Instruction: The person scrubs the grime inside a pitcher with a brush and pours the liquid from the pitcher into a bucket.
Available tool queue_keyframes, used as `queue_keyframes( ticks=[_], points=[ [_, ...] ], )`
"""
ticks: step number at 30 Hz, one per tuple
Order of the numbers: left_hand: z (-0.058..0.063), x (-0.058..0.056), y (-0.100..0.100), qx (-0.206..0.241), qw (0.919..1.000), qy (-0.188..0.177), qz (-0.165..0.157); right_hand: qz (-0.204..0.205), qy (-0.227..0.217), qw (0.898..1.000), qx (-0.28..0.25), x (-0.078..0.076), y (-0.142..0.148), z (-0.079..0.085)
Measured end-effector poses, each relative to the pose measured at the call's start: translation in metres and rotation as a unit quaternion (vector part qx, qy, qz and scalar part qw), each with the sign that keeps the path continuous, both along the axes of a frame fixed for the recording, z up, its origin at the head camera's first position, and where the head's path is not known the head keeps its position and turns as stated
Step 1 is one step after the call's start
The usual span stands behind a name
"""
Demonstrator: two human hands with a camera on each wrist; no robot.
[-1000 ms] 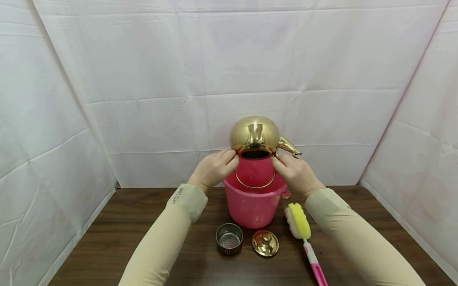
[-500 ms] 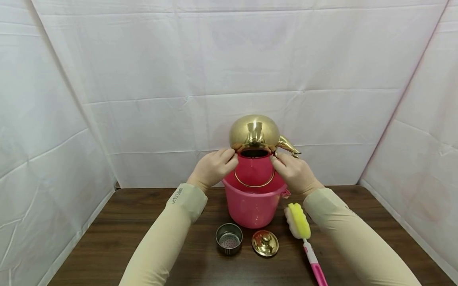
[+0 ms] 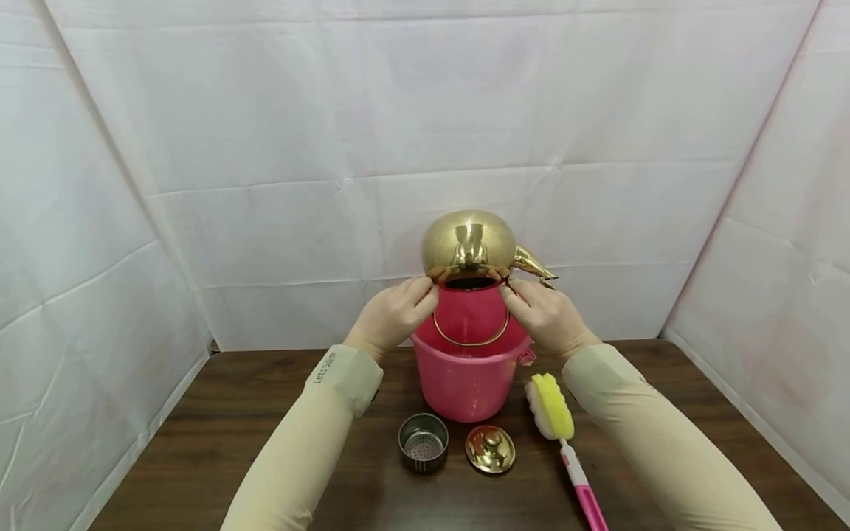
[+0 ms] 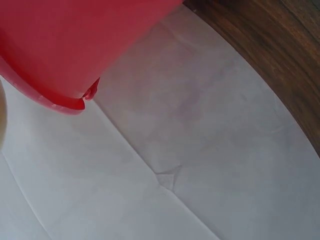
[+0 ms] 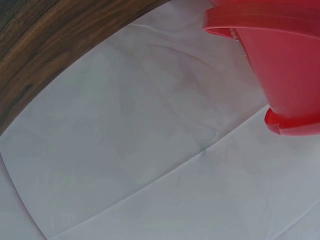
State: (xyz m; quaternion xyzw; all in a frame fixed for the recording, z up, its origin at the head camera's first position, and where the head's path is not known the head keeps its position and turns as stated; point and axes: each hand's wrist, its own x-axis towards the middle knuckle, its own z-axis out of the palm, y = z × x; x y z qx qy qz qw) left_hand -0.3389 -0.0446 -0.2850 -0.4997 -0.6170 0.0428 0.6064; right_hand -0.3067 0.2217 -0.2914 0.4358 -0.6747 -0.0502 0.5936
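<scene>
In the head view a shiny gold teapot (image 3: 468, 240) is tipped forward over a pink bucket (image 3: 461, 383), its dark round mouth toward me. The spout (image 3: 531, 263) slants down to the right. A thin gold bail handle (image 3: 470, 344) hangs in a loop in front of the bucket's red inside. My left hand (image 3: 392, 313) grips the teapot beside its mouth on the left. On the opposite side, my right hand (image 3: 544, 316) pinches it near the spout's base. Both wrist views show the bucket's red plastic (image 4: 75, 45) but neither grip.
On the brown wooden table (image 3: 252, 413), in front of the bucket, lie a perforated metal strainer cup (image 3: 423, 442) and a gold lid (image 3: 490, 448). A yellow-and-white sponge brush (image 3: 551, 409) with a pink handle lies to their right. White cloth (image 3: 265, 147) surrounds the table.
The head view has shifted slightly. The teapot and both hands appear a few pixels higher and further left; both holds stay the same.
</scene>
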Motion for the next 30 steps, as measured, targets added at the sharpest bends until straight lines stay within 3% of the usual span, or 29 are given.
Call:
queue_keyframes(
  ticks=[12, 30],
  points=[
    [0.0089, 0.0057, -0.0039, 0.001, 0.9999, -0.005, -0.017, 0.003, 0.011, 1.0, -0.008, 0.0012, -0.0036, 0.005],
    [0.0057, 0.0058, -0.008, 0.011, 0.9996, 0.001, -0.026, 0.018, 0.009, 0.999, -0.029, 0.0002, -0.0089, -0.0007]
  ],
)
